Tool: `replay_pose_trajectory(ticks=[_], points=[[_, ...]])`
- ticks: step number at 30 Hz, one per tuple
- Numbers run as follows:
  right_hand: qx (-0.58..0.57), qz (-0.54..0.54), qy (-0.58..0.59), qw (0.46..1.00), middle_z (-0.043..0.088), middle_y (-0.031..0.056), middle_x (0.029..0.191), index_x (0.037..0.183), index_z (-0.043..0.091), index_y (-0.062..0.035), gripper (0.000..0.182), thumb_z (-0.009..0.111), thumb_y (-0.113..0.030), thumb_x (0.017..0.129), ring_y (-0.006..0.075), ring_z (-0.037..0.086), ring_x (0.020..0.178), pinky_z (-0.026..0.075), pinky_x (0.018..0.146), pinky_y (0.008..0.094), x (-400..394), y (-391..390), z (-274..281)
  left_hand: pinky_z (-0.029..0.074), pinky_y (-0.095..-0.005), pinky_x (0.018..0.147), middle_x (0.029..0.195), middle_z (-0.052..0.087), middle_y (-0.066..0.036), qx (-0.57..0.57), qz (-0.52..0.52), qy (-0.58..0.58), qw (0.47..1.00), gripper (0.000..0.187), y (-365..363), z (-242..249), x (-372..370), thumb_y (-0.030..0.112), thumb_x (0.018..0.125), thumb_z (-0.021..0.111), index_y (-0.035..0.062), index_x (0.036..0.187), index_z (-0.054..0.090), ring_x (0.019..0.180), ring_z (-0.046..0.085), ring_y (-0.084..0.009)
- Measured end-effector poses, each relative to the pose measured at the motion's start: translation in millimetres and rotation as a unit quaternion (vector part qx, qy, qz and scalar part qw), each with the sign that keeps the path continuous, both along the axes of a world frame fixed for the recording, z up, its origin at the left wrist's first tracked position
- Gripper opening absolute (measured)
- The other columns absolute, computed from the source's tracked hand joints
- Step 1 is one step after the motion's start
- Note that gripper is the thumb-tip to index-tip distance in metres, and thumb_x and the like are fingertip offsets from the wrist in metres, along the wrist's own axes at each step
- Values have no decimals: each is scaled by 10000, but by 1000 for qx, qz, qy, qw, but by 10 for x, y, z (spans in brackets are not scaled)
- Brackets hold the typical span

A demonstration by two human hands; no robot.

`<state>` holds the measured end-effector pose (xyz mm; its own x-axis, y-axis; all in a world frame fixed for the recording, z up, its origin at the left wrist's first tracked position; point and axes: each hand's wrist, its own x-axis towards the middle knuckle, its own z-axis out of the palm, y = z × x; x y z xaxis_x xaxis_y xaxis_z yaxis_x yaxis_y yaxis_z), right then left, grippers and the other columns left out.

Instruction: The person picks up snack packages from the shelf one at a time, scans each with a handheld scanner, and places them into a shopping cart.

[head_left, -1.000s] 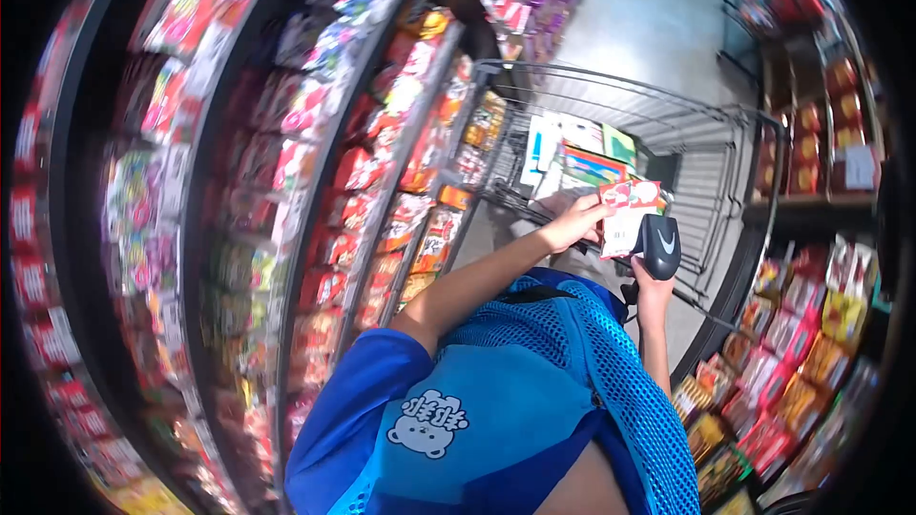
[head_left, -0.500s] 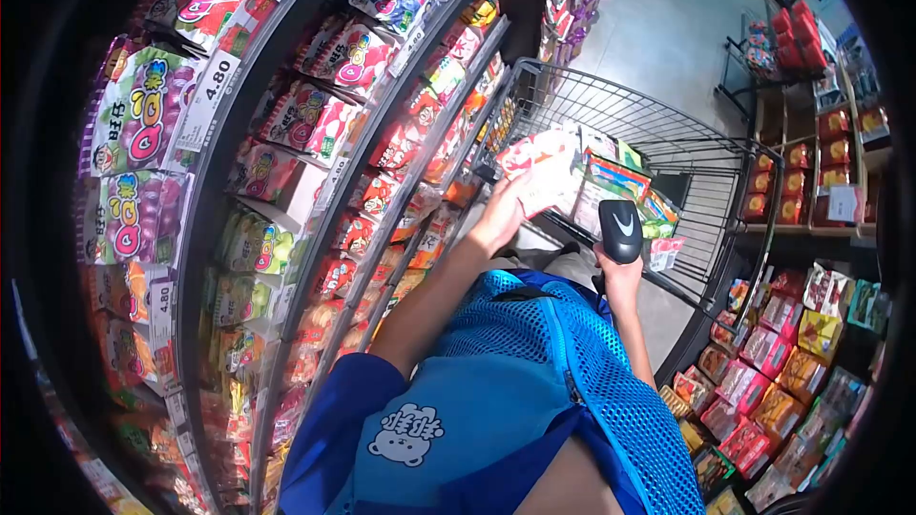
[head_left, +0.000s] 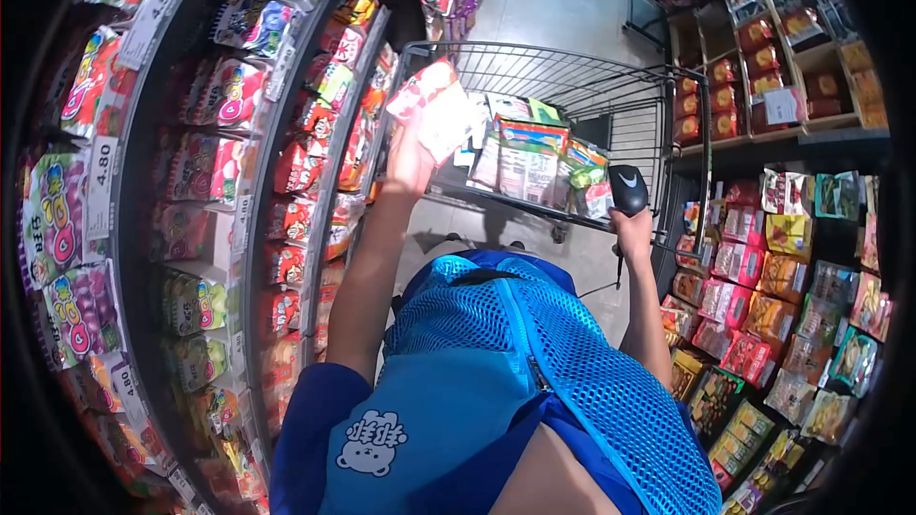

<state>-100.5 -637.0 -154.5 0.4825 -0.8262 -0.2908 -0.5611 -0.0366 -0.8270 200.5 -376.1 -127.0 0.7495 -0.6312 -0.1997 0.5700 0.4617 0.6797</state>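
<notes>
My left hand (head_left: 410, 164) is closed on the lower edge of a red and white snack packet (head_left: 437, 116), brightly lit and partly washed out, over the left side of the wire shopping cart (head_left: 694, 124). My right hand (head_left: 634, 227) grips a black handheld barcode scanner (head_left: 629, 189) by its handle, near the cart's right front edge. A thin cord hangs below the scanner. Inside the cart, several colourful snack bags (head_left: 530, 164) stand close together between my hands.
Shelves of gummy candy packets (head_left: 67, 205) with price tags (head_left: 99, 188) rise along my left. On my right are sloped racks of snack bags (head_left: 746, 262) and a wooden shelf of boxed goods (head_left: 763, 59). Grey floor (head_left: 563, 0) extends beyond the cart.
The view has turned right, so the shelves and cart appear farther left. My left hand holds the packet more upright. The scanner remains in my right hand.
</notes>
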Motion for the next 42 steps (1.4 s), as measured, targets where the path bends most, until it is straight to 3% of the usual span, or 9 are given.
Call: replay_pose_trajectory(ticks=[10, 13, 19, 28, 34, 36, 38, 40, 42], points=[[213, 181, 55, 959, 617, 87, 625, 787, 618, 42, 92, 650, -42, 768, 138, 591, 476, 457, 416, 274, 426, 456, -387, 446, -463, 1047, 1406, 474, -188, 37, -16, 35, 999, 555, -470, 64, -229, 383, 1048, 283, -21, 1425, 332, 1275, 503, -301], [269, 224, -9, 937, 596, 61, 600, 742, 612, 33, 89, 642, -41, 781, 118, 565, 464, 442, 414, 269, 820, 665, 66, 443, -447, 1052, 1391, 490, -174, -7, -31, 6, 999, 554, -507, -62, -259, 386, 1044, 309, -11, 1429, 335, 1257, 519, -291], [264, 296, -87, 914, 613, 46, 676, 955, 594, 53, 185, 656, -27, 801, 83, 570, 510, 452, 436, 246, 1057, 724, 897, 406, -425, 1082, 1390, 490, -165, -39, -54, -27, 997, 543, -533, -34, -306, 363, 1049, 302, -25, 1428, 337, 1263, 510, -274], [236, 273, -115, 926, 621, 32, 680, 964, 606, 26, 193, 673, -14, 788, 70, 565, 515, 455, 443, 238, 721, 701, 1194, 394, -421, 1089, 1381, 499, -165, 0, -46, -32, 998, 552, -576, 105, -402, 373, 1049, 292, -33, 1419, 351, 1264, 510, -266], [72, 187, -209, 957, 674, 51, 884, 1036, 628, 2, 323, 740, -35, 736, 127, 624, 835, 503, 774, 282, 766, 670, 1102, 380, -431, 1089, 1386, 502, -141, -80, -42, 36, 995, 559, -619, 418, -491, 388, 1040, 295, -16, 1420, 365, 1281, 490, -258], [78, 174, -246, 950, 676, 54, 912, 1059, 624, 2, 337, 735, -32, 743, 115, 622, 847, 498, 775, 275, 826, 620, 1064, 372, -426, 1083, 1378, 507, -128, -139, -64, 64, 986, 548, -618, 392, -554, 386, 1035, 314, -5, 1412, 385, 1275, 487, -249], [231, 168, -291, 913, 654, 68, 1004, 1146, 583, -4, 401, 704, -19, 764, 135, 627, 898, 515, 786, 287, 875, 562, 901, 364, -415, 1076, 1353, 522, -116, -198, -105, 89, 970, 528, -612, 264, -655, 382, 1027, 341, 11, 1394, 420, 1260, 490, -239], [374, 144, -340, 851, 634, 79, 1111, 1219, 560, -7, 466, 692, -13, 772, 152, 623, 969, 533, 822, 311, 926, 557, 846, 378, -371, 1032, 1261, 561, -97, 78, -50, -2, 996, 390, -712, 456, -932, 250, 977, 510, 20, 1293, 510, 1183, 518, -194], [449, 121, -337, 819, 621, 135, 1143, 1280, 501, -9, 503, 630, -3, 794, 229, 645, 977, 566, 839, 391, 926, 488, 716, 450, -344, 974, 1283, 557, -128, 240, -19, -347, 907, 482, -641, 324, -999, 60, 903, 599, -7, 1352, 440, 1239, 482, -173]])
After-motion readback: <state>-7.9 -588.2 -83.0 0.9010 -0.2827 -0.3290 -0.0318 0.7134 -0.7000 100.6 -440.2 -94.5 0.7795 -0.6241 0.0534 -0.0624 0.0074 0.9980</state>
